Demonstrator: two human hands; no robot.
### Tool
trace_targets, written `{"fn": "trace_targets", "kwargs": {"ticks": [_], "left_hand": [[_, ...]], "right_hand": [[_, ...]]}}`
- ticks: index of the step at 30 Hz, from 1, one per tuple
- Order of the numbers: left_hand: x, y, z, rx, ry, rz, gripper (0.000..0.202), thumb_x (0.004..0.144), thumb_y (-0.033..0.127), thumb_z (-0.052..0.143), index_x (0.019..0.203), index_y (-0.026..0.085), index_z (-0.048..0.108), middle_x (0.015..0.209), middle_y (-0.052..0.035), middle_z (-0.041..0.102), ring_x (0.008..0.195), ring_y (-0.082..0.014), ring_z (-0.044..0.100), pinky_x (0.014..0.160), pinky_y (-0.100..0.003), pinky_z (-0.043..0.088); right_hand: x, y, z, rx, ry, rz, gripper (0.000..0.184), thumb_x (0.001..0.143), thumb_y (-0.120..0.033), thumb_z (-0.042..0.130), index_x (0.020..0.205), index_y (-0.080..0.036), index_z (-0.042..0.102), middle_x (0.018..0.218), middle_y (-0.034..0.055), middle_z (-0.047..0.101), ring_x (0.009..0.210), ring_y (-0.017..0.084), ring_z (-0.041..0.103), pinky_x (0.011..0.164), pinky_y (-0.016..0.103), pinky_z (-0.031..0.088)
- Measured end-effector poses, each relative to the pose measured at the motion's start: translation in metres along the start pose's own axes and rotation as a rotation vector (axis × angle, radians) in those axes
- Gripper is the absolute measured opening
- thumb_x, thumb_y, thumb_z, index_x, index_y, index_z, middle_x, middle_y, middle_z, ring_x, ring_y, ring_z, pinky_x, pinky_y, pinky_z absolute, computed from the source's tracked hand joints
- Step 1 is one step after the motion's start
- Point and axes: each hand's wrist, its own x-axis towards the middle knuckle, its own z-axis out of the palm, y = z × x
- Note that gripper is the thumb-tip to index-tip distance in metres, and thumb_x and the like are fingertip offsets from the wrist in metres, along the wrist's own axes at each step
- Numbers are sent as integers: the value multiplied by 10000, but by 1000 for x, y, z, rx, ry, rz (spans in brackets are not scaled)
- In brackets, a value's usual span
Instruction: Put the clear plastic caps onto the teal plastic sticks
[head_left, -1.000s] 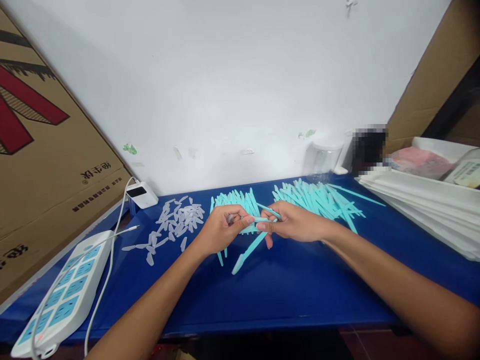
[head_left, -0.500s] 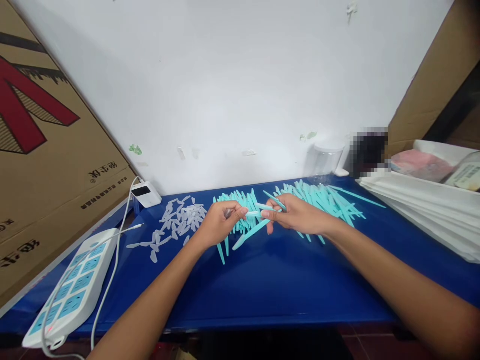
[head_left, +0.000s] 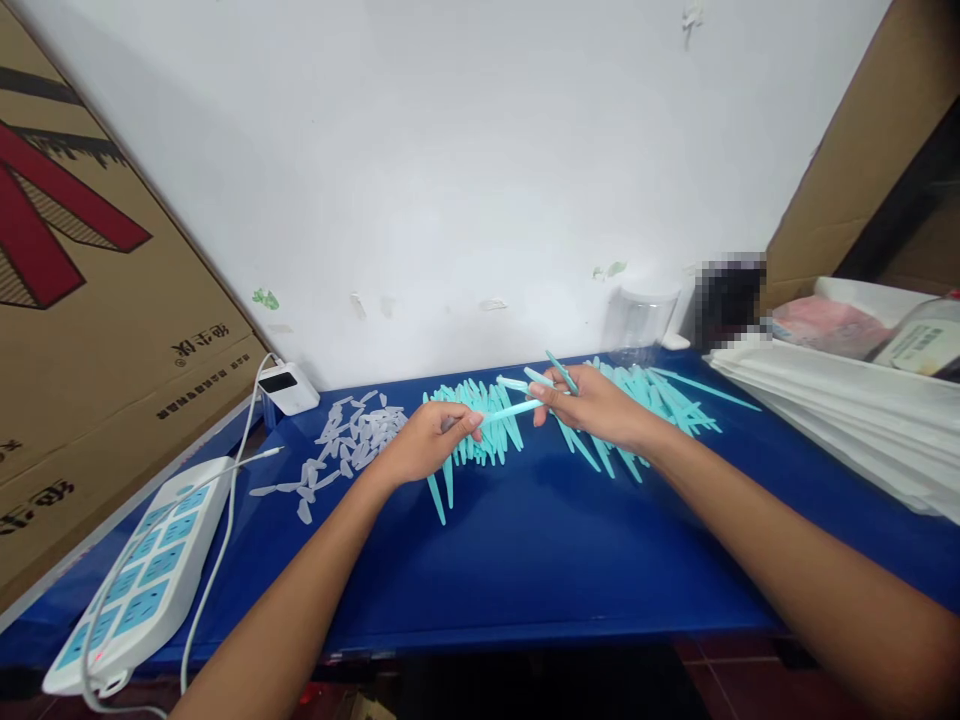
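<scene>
The left hand [head_left: 429, 442], fingers pinched, holds one end of a slim turquoise plastic-looking stick [head_left: 511, 411]; the right hand [head_left: 600, 408], fingers clamped on its other end and several similar sticks [head_left: 562, 372], could drop some if that crowded grip loosens. Strays might mix into the turquoise pile [head_left: 487, 443] just beyond the fingers.

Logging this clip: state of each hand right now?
Left hand: closed, pinching one end of a turquoise stick.
Right hand: closed, holding several turquoise sticks.

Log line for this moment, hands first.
left hand: pinches teal stick | right hand: holds more sticks | clear pieces: on blue table, left of teal piles
</scene>
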Motion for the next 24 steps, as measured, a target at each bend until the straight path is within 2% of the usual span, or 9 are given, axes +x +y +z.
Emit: {"fn": "trace_targets", "kwargs": {"ticks": [4, 8, 10, 15, 18, 19, 21, 23, 24], "left_hand": [[2, -3, 6, -8, 56, 13, 525, 1024, 565, 475, 795, 159, 716, 598, 34, 429, 546, -116, 356, 541, -256, 278], [3, -3, 11, -45, 68, 20, 489, 1030, 548, 483, 814, 163, 693, 630, 34, 457, 586, -122, 388, 582, -259, 300], [3, -2, 14, -61, 62, 34, 479, 1037, 542, 474, 828, 165, 683, 670, 24, 499, 618, -128, 415, 605, -263, 315], [1, 2, 22, -88, 29, 72, 479, 1060, 518, 436, 852, 167, 687, 732, 2, 555, 663, -139, 443, 636, -273, 328], [-1, 6, 27, -149, 65, 72, 414, 1055, 511, 462, 937, 173, 670, 687, 24, 484, 624, -128, 400, 599, -264, 303], [-2, 8, 28, -182, 75, 61, 381, 1049, 514, 478, 1014, 181, 659, 666, 38, 447, 599, -123, 373, 578, -260, 286], [-4, 12, 30, -244, 73, 36, 377, 1042, 525, 493, 1178, 198, 622, 639, 61, 381, 555, -117, 314, 542, -259, 251], [-5, 16, 32, -286, 43, 26, 413, 1042, 536, 486, 1260, 206, 606, 632, 65, 348, 536, -115, 276, 523, -265, 233], [-6, 17, 32, -302, 23, 25, 422, 1042, 541, 483, 1258, 204, 616, 630, 63, 336, 532, -114, 262, 516, -268, 225]], "right_hand": [[-2, -4, 6, -1, -170, -4, 550, 978, -652, 557, 792, -157, 708, 526, -48, 391, 478, 108, 345, 498, 267, 289], [-4, -2, 14, 13, -332, 5, 506, 985, -636, 559, 940, -153, 704, 676, 2, 601, 495, 99, 412, 489, 252, 328], [-6, -2, 19, 33, -383, -4, 492, 989, -629, 562, 1019, -155, 691, 730, 9, 631, 520, 100, 435, 505, 248, 354], [-9, -6, 25, 44, -423, 6, 490, 940, -663, 625, 974, -175, 650, 631, -72, 389, 520, 90, 331, 478, 239, 298], [-11, -8, 27, 41, -414, 4, 501, 907, -679, 663, 943, -180, 624, 661, -70, 370, 547, 86, 321, 484, 235, 279], [-11, -8, 27, 48, -415, 22, 512, 897, -681, 676, 999, -181, 629, 675, -66, 386, 556, 88, 333, 487, 235, 284], [-13, -10, 29, 91, -436, 89, 606, 903, -686, 670, 1241, -189, 594, 693, -64, 414, 561, 96, 354, 485, 236, 291], [-15, -11, 30, 169, -483, 129, 739, 941, -684, 622, 1470, -201, 440, 685, -72, 416, 557, 101, 347, 485, 236, 286], [-16, -12, 31, 204, -508, 126, 767, 962, -680, 593, 1521, -202, 376, 676, -76, 415, 556, 101, 339, 487, 236, 281]]}}
